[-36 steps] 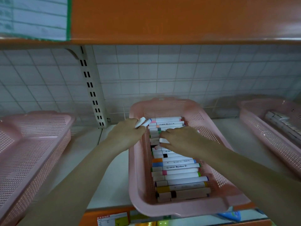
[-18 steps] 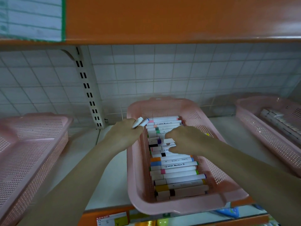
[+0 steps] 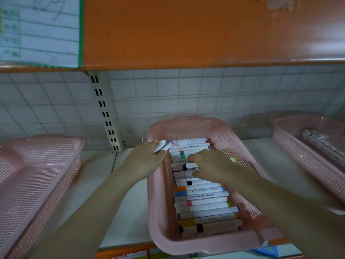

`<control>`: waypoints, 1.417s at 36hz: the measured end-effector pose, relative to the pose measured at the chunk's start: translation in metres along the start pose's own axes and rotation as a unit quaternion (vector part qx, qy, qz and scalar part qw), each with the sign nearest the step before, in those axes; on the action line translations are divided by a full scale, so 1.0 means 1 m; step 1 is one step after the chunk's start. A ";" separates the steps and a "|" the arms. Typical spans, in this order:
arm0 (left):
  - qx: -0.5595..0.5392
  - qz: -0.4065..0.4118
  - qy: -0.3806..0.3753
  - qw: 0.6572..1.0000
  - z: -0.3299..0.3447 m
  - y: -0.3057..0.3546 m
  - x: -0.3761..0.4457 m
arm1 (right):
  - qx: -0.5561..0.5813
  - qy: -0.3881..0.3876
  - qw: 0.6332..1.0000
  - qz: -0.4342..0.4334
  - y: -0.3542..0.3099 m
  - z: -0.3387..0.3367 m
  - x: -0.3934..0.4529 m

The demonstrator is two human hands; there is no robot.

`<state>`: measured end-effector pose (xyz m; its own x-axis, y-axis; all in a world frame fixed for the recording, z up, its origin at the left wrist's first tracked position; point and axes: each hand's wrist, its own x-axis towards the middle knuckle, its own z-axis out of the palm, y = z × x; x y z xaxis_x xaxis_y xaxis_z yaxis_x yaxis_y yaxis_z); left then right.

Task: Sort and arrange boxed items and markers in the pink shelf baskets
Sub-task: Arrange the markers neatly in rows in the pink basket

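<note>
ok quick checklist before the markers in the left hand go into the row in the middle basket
1. Left hand grips two white markers: ok.
2. Those markers sit over the middle basket, at its left rim: ok.
3. Right hand off the row: not ok, its fingers rest on the marker row mid-basket.
4. Gap in the row for two more: cannot tell, the right hand hides that stretch.
5. Row lies crosswise and orderly: ok at the near end, jumbled near the right hand.
6. Cap colours of the held markers: cannot tell.
</note>
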<state>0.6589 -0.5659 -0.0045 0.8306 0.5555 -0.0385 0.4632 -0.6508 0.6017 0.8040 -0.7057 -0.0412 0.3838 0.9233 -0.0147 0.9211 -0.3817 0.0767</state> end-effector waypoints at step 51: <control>-0.003 0.014 -0.005 1.000 0.001 0.002 -0.001 | 0.105 -0.001 0.994 -0.007 0.011 0.005 -0.013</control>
<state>0.6595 -0.5688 -0.0043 0.8458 0.5326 -0.0299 0.4383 -0.6619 0.6081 0.8097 -0.7225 -0.0448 0.3701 0.9289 -0.0164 0.9199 -0.3689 -0.1328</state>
